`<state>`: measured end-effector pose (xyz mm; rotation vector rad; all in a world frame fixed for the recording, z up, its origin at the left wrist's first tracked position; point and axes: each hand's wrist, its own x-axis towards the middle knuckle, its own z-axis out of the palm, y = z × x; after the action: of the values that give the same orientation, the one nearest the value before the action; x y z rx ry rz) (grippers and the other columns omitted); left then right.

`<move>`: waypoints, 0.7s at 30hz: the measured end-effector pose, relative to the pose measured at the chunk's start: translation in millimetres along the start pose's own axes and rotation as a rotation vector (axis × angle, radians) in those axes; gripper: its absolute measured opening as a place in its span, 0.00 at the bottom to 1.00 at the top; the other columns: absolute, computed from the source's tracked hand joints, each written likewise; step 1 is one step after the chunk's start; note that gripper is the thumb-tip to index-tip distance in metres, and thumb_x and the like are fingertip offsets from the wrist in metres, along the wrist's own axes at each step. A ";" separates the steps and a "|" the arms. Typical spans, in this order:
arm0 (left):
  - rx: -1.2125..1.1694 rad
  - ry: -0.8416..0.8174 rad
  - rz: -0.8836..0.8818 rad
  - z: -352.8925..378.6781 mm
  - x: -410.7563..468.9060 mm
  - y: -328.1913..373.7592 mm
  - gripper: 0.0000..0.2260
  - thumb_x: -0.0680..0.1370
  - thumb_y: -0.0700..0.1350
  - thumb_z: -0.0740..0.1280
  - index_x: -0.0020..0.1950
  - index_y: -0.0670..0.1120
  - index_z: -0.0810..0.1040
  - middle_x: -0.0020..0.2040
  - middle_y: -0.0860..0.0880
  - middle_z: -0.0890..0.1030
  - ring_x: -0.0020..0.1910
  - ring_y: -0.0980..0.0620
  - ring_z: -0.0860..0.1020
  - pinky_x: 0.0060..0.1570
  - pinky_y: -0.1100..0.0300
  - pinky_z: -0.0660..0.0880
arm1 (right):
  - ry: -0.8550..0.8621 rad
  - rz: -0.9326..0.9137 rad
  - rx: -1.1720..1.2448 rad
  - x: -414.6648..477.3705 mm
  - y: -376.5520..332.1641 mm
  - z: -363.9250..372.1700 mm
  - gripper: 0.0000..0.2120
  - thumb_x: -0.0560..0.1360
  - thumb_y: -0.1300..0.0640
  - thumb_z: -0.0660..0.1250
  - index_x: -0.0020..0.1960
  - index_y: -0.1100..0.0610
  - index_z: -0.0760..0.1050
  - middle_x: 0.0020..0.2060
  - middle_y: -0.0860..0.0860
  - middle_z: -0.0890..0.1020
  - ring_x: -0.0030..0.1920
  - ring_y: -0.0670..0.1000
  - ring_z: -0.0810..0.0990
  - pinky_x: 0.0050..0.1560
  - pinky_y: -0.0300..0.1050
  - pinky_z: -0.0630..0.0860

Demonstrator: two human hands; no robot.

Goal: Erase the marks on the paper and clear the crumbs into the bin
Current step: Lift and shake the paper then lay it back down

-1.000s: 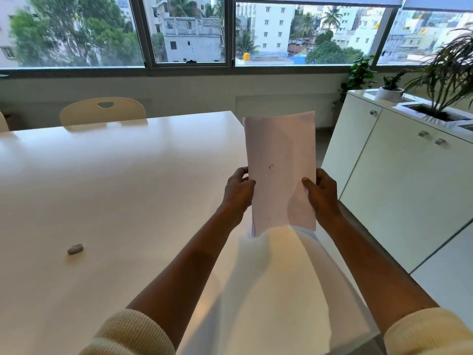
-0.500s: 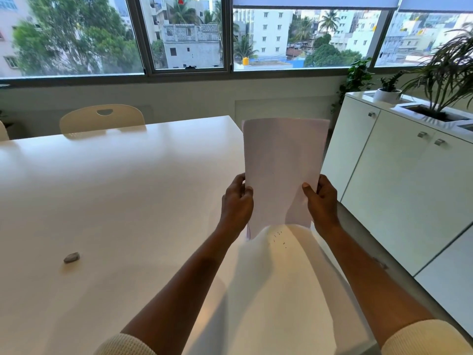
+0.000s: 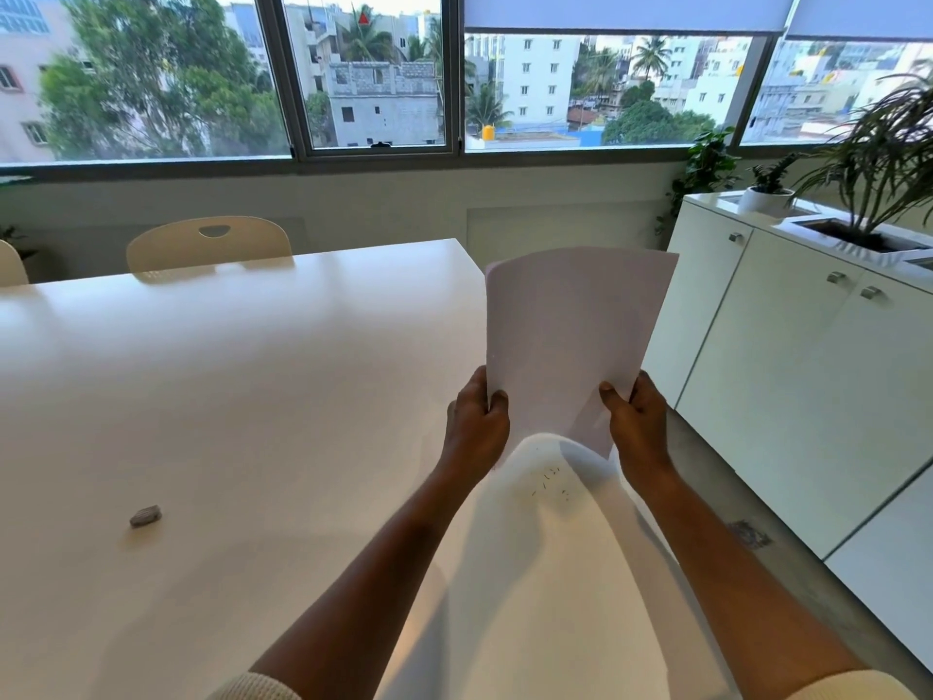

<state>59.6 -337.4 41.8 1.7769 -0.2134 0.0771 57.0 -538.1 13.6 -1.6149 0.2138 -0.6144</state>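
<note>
I hold a white sheet of paper [image 3: 565, 336] up over the right end of the white table [image 3: 227, 396], tilted and curled along its sides. My left hand [image 3: 477, 421] grips its lower left edge and my right hand [image 3: 637, 421] grips its lower right edge. Below the paper, dark eraser crumbs [image 3: 550, 479] lie scattered on the tabletop between my wrists. A small grey eraser [image 3: 145, 515] rests on the table far to the left. No bin is in view.
White cabinets [image 3: 787, 396] with potted plants [image 3: 878, 164] stand to the right across a narrow floor gap. Cream chairs [image 3: 209, 242] sit at the table's far side under the windows.
The paper has tipped and swung slightly right, its top leaning away. Crumbs that were on the sheet now lie on the table beneath it.
</note>
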 end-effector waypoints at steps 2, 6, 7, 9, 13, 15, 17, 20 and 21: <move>0.018 0.002 -0.032 -0.8 2.0 0.4 0.18 0.86 0.38 0.58 0.75 0.47 0.72 0.65 0.49 0.80 0.61 0.46 0.80 0.63 0.51 0.80 | -0.010 -0.001 0.006 2.5 -1.0 1.3 0.17 0.80 0.60 0.65 0.68 0.58 0.72 0.60 0.55 0.81 0.56 0.54 0.81 0.57 0.50 0.80; 0.108 -0.061 -0.076 -0.7 -1.7 -9.2 0.15 0.85 0.38 0.57 0.72 0.45 0.72 0.64 0.46 0.79 0.63 0.43 0.78 0.62 0.48 0.79 | -0.003 0.071 -0.006 -1.7 12.4 1.5 0.16 0.80 0.63 0.65 0.67 0.56 0.73 0.59 0.55 0.81 0.58 0.56 0.80 0.61 0.57 0.78; 0.115 -0.056 -0.071 -1.5 -1.2 -8.3 0.14 0.85 0.38 0.58 0.71 0.44 0.72 0.64 0.45 0.79 0.63 0.42 0.78 0.61 0.48 0.79 | -0.002 0.072 -0.009 -1.7 13.8 1.6 0.17 0.80 0.63 0.65 0.67 0.56 0.73 0.59 0.55 0.81 0.58 0.56 0.80 0.61 0.57 0.78; 0.109 -0.023 -0.055 -3.6 1.7 -3.4 0.14 0.86 0.40 0.58 0.72 0.44 0.70 0.64 0.46 0.79 0.62 0.44 0.78 0.59 0.51 0.79 | -0.005 0.054 -0.015 0.4 13.1 2.3 0.17 0.80 0.63 0.65 0.68 0.57 0.73 0.59 0.56 0.81 0.58 0.56 0.81 0.59 0.56 0.79; 0.111 0.002 -0.034 -3.1 0.0 -1.3 0.13 0.87 0.42 0.57 0.72 0.45 0.69 0.61 0.50 0.77 0.58 0.47 0.78 0.46 0.67 0.76 | -0.007 0.081 -0.033 0.9 17.7 3.5 0.16 0.80 0.63 0.65 0.67 0.58 0.72 0.59 0.56 0.81 0.57 0.57 0.81 0.60 0.58 0.79; 0.139 -0.002 -0.021 -1.0 -0.4 -4.7 0.11 0.87 0.41 0.56 0.69 0.45 0.70 0.59 0.49 0.78 0.58 0.45 0.79 0.43 0.65 0.74 | 0.001 0.088 -0.035 1.1 19.7 3.4 0.16 0.80 0.63 0.65 0.67 0.58 0.73 0.59 0.56 0.81 0.57 0.57 0.81 0.61 0.60 0.78; 0.149 0.011 -0.008 -0.3 3.0 -2.8 0.10 0.87 0.40 0.56 0.67 0.44 0.70 0.58 0.48 0.78 0.56 0.45 0.79 0.45 0.61 0.75 | 0.001 0.068 -0.046 4.8 15.2 4.7 0.17 0.80 0.62 0.65 0.68 0.59 0.72 0.60 0.57 0.81 0.57 0.58 0.81 0.60 0.58 0.79; 0.145 0.037 -0.001 -0.7 9.4 1.8 0.10 0.87 0.41 0.56 0.67 0.43 0.70 0.58 0.48 0.78 0.54 0.46 0.78 0.49 0.57 0.77 | 0.011 0.047 -0.045 10.8 6.9 5.8 0.17 0.80 0.62 0.65 0.69 0.61 0.71 0.60 0.57 0.80 0.56 0.58 0.80 0.58 0.52 0.79; 0.151 0.032 0.000 -0.8 9.6 -0.2 0.10 0.87 0.41 0.56 0.68 0.43 0.70 0.58 0.49 0.77 0.54 0.46 0.78 0.48 0.58 0.77 | 0.013 0.055 -0.050 10.5 7.3 5.9 0.17 0.80 0.62 0.65 0.68 0.61 0.71 0.60 0.57 0.80 0.56 0.58 0.80 0.58 0.52 0.79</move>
<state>69.1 -337.6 43.3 1.9246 -0.1888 0.1247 70.3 -539.1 9.2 -1.6479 0.2835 -0.5814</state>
